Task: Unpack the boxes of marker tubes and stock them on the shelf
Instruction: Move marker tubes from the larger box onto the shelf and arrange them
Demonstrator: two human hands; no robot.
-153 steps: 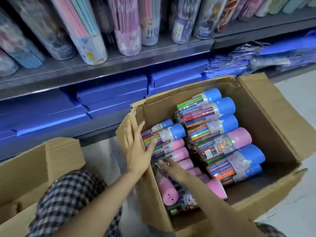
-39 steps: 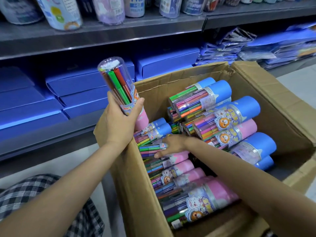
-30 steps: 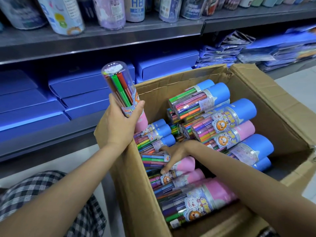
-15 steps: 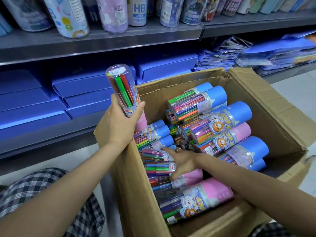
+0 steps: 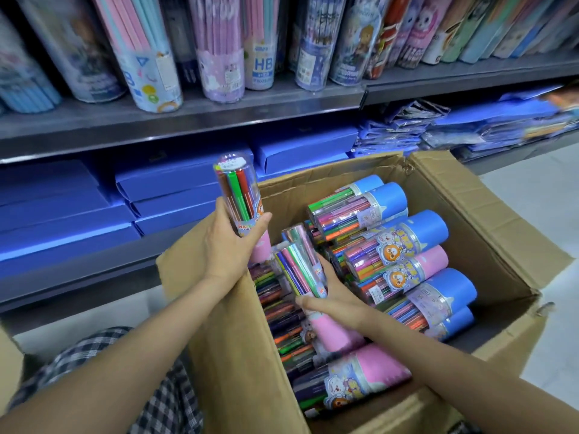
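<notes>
Open cardboard box on the floor in front of the shelf, flaps folded outward, packed with marker tubes lying on their sides: blue-capped tubes stacked along the far and right part, pink-capped tubes toward the near side, loose-looking clear ends with coloured markers showing between them. Left hand raised just above the box's left rim, fingers and thumb wrapped round the lower half of a marker tube, pink cap down, clear end up and tilted slightly left, green, red and brown markers visible inside. Right hand lower, inside the box, fingers curled under and thumb laid across a second marker tube, pink cap toward the body, clear end angled up and away, lifted just off the pile below. Two held tubes near each other, the pink cap of the left one just beside the clear end of the right one; touching or not, cannot tell. Above, upright pencil tubs lined along the upper shelf, one marked HB. Below that, flat blue boxes stacked on the lower shelf, with wrapped blue packets to the right. Checked fabric over a knee at lower left, edge of another carton at the far left border
</notes>
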